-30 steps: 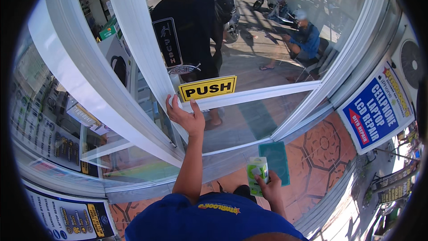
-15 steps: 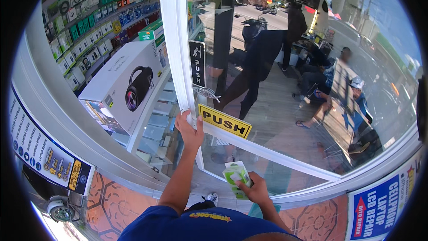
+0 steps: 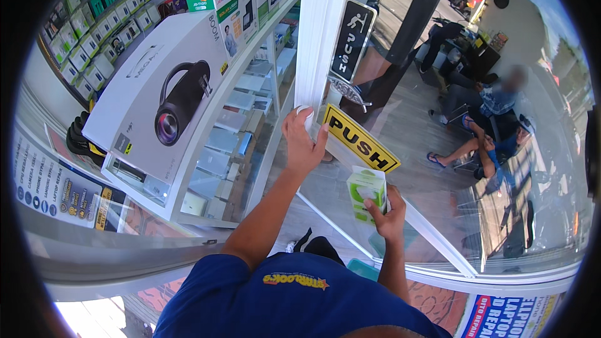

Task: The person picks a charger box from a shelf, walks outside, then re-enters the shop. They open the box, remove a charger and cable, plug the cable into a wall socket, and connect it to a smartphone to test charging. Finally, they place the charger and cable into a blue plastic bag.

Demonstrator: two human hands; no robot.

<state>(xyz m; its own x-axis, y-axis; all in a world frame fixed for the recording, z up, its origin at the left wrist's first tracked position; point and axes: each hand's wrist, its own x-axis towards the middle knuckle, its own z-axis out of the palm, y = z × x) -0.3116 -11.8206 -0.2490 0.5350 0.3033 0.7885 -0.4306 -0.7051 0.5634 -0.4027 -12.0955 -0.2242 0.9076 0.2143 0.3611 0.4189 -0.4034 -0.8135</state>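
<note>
My left hand [image 3: 303, 144] is closed round a small white handle [image 3: 305, 113] on the white frame [image 3: 311, 50] of a glass door. A yellow sign [image 3: 361, 140] is stuck on the glass just right of that hand. Above it are a black sign [image 3: 352, 40] and a bunch of clear hanging tags. Lower right, my right hand [image 3: 390, 215] grips a small green and white box [image 3: 367, 189], thumb on its front and fingers behind it. The box is upright, slightly tilted, in front of the door's lower part.
At left a large speaker box [image 3: 141, 97] sits on a glass display case [image 3: 216, 159] holding several smaller boxes. Packaged accessories [image 3: 94, 44] hang on the wall behind. Through the glass, two people sit on chairs at right, among reflections of the street. Patterned tiles [image 3: 432, 300] lie below.
The door has swung further inward and I have moved forward into the doorway. The display case now looms larger at left. Both hands keep their holds.
</note>
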